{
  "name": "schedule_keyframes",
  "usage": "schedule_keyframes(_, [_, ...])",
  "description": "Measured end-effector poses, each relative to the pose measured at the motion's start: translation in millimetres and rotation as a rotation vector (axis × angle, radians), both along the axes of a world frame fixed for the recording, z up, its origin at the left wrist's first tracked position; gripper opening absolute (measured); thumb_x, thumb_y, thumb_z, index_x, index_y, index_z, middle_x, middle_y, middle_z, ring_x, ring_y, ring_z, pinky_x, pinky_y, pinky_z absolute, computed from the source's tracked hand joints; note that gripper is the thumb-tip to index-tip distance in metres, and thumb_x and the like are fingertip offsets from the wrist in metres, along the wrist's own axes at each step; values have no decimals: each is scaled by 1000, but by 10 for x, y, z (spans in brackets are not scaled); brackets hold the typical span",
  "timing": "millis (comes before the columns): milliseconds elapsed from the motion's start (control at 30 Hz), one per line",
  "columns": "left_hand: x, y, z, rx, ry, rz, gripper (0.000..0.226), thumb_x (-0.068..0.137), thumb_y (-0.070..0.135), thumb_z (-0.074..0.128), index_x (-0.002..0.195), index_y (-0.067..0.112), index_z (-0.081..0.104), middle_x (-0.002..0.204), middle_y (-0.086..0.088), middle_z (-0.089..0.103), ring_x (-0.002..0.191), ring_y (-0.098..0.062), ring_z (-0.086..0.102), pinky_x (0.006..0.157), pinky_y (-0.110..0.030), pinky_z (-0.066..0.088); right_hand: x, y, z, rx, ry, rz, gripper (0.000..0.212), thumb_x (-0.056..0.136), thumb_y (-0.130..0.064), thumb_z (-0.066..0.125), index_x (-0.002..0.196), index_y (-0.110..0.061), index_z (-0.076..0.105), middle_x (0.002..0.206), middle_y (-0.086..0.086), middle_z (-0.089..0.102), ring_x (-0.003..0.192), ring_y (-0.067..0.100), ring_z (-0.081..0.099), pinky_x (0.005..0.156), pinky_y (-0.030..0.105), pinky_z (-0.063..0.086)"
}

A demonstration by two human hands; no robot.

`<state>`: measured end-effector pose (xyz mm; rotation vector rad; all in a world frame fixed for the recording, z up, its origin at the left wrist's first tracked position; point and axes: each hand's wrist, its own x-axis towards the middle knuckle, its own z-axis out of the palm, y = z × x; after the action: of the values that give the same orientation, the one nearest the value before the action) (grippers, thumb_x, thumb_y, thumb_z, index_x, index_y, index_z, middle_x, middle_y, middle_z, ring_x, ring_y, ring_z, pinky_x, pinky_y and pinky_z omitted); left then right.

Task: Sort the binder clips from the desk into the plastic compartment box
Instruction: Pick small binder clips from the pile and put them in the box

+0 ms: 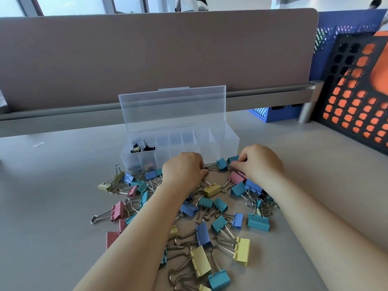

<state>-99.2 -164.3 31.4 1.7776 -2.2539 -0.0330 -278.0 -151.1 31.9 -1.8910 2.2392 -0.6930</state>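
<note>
Your left hand (184, 168) and right hand (261, 162), fingers curled, among binder clips (212, 190) before the compartment box (230, 141); pinched object cannot be told.

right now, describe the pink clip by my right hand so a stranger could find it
Find the clear compartment box on the desk; the clip pile lies before it. The pink clip sits just beneath the right hand, the only pink one on that side, beside teal and blue ones.
</note>
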Motion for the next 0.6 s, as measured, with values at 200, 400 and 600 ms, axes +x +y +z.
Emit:
schedule_keyframes(200, [-10, 4, 6, -50, -43, -31, 21, 94, 35, 51, 106, 26, 65, 105, 3, 65, 94, -19, 60, 65, -26, 42, 47, -5, -59, -67, 119, 2, 24, 87, -29, 62, 71, -12, 60, 63, 5, 53, 61, 24, 48, 51, 25, 28])
schedule_keyframes(400, [-12, -4, 1, -62, -89, -55, 24, 94, 38, 50, 110, 25, 62, 108, 3, 63, 95, -19, 60, 65, -27, 42, -24, -68, -103, -40, -191, 53, 29, 84, -30, 65, 71, -4, 65, 72, 18, 65, 59, 25, 50, 56, 28, 34])
schedule_keyframes(600, [-19, 12, 5, -47, -69, -48, 28, 92, 42, 53, 113, 26, 62, 110, 4, 64, 99, -18, 59, 66, -27, 40, 115, -31, -54, -7, -333, 157, 27, 86, -27, 67, 80, -1, 70, 80, 20, 68, 69, 29, 59, 61, 29, 40])
